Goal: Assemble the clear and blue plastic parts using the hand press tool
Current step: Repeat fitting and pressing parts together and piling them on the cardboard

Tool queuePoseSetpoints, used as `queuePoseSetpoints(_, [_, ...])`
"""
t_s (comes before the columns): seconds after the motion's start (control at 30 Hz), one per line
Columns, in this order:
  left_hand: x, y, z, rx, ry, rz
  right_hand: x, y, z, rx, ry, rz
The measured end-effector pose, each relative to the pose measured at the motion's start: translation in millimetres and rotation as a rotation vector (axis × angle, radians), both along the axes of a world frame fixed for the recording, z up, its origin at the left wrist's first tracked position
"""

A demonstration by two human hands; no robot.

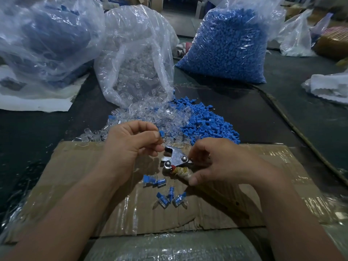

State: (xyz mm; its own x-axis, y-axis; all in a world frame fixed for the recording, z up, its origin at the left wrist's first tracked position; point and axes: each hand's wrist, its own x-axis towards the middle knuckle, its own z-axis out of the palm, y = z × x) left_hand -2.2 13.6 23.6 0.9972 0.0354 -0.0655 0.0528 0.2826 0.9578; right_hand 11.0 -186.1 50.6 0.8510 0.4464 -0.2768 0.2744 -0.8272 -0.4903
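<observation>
My left hand (131, 146) pinches a small blue part (161, 133) between thumb and fingertips, just above and left of the metal hand press tool (174, 158). My right hand (216, 161) grips the tool's taped handle (183, 173); its jaw points toward the left hand. Several joined blue-and-clear pieces (165, 193) lie on the cardboard sheet (75, 176) below the tool. Behind the hands sits a heap of loose clear parts (143, 115), and a heap of loose blue parts (205, 123) lies to its right.
A torn-open bag of clear parts (135, 59) stands behind the heaps. A full bag of blue parts (229, 44) is at back right, another bag (43, 34) at back left. A cable (293, 125) crosses the dark table on the right.
</observation>
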Motion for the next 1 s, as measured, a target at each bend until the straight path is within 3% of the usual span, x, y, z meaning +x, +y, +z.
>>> queuePoseSetpoints(0.1, [1, 0, -1, -0.007, 0.0, 0.011, -1, 3, -4, -0.115, -0.039, 0.061])
queuePoseSetpoints(0.3, [1, -1, -1, -0.004, 0.001, 0.024, 1, 12, -8, -0.116, -0.161, 0.04])
queuePoseSetpoints(0.53, [2, -1, -2, -0.025, 0.006, 0.04, 2, 1, -4, -0.229, -0.089, 0.039])
queuePoseSetpoints(0.87, [1, 2, -4, -0.049, 0.025, 0.033, 4, 12, -9, -0.23, -0.284, -0.027])
queuePoseSetpoints(1.0, [4, 1, -3, -0.041, 0.011, 0.047, 7, 8, -10, -0.124, -0.38, -0.108])
